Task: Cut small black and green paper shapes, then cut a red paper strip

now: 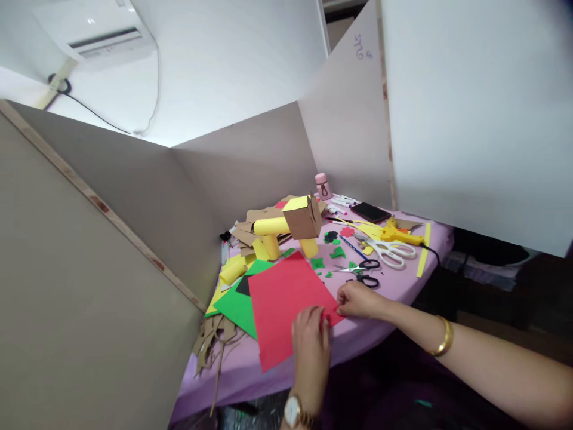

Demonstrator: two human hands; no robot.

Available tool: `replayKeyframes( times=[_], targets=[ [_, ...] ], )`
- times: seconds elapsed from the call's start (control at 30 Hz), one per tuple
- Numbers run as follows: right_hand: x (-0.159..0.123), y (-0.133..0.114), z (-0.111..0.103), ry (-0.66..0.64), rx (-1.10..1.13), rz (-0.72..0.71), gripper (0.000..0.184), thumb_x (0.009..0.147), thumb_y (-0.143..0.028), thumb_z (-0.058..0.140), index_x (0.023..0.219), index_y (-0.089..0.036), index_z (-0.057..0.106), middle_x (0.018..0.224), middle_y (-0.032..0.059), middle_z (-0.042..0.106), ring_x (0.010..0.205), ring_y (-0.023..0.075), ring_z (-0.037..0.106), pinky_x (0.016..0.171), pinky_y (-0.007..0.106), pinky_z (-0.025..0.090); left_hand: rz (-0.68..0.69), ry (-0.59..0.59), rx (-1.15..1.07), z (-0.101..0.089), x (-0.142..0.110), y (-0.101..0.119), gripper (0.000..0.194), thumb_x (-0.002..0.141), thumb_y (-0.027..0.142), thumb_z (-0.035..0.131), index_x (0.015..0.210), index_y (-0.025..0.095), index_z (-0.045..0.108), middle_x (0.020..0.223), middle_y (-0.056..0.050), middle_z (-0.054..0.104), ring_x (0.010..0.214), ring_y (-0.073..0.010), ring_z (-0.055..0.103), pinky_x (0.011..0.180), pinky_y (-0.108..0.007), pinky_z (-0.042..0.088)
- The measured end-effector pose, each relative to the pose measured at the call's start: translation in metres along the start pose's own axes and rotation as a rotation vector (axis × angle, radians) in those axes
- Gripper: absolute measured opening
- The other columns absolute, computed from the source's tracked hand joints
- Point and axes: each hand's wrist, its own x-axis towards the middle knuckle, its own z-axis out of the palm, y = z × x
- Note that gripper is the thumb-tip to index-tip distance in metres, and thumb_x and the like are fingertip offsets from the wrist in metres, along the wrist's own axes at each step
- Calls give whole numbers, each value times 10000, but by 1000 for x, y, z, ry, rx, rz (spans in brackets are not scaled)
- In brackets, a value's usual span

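A large sheet of red paper (286,292) lies at the table's near side, over a green sheet (237,307) and a small black piece (243,286). My left hand (310,334), a watch on its wrist, is closed on the near edge of the red paper with bent fingers. At the sheet's right corner, my right hand (358,300) pinches the red paper between thumb and fingers. The corner between the two hands looks bent or folded; its detail is too small to tell. Just beyond lie black-handled scissors (369,264).
A cardboard box shape on yellow paper tubes (302,218) stands behind the sheet. White-handled scissors (391,254), a yellow glue gun (396,233), a phone (370,212) and a pink bottle (323,187) lie or stand right and back. Cardboard scraps (215,340) hang at the left edge.
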Motion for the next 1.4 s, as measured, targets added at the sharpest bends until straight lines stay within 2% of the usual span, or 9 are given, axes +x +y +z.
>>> replayKeyframes(
  times=[0.07,0.17,0.37,0.53,0.93,1.23,1.4],
  targets=[
    [-1,-1,-1,3,15,2,229,904,-277,554,1101,-165,586,1146,64,597,948,219,606,796,400,516,-9,-28,3,11,17,8,206,838,185,491,936,177,671,931,-95,678,902,-245,580,812,-356,425],
    [-2,0,-4,-20,70,13,229,907,-282,550,1097,-161,588,1134,62,602,936,218,611,788,394,520,-57,-51,8,17,32,7,128,800,200,547,808,178,672,842,-83,686,840,-252,596,740,-351,423],
    [3,5,-12,-163,209,48,244,910,-281,549,1116,-151,569,1097,65,612,885,199,627,743,379,536,-112,-95,19,16,36,2,145,801,257,545,745,198,665,801,-53,685,824,-240,599,692,-331,379],
    [6,7,-11,-183,248,66,246,911,-283,547,1118,-153,568,1105,66,609,895,201,625,753,385,533,-125,-122,39,17,39,3,175,802,284,534,701,203,653,786,-54,678,818,-239,595,669,-320,353],
    [0,0,-7,3,207,51,244,908,-280,550,1115,-154,572,1118,66,604,913,210,619,765,389,529,-133,-112,72,19,37,5,196,817,282,504,686,206,630,800,-53,668,840,-243,576,676,-326,329],
    [-25,11,2,159,145,-118,208,907,-281,553,1062,-146,589,1031,52,633,849,185,631,743,375,530,-116,-101,107,18,35,7,205,830,270,475,688,212,612,815,-54,667,840,-248,568,665,-327,323],
    [-29,14,9,239,102,-170,193,913,-291,543,1019,-140,597,935,33,649,768,162,636,708,351,531,-115,-100,121,18,34,8,200,839,265,459,709,213,601,832,-53,662,852,-248,564,679,-330,326]
  ],
)
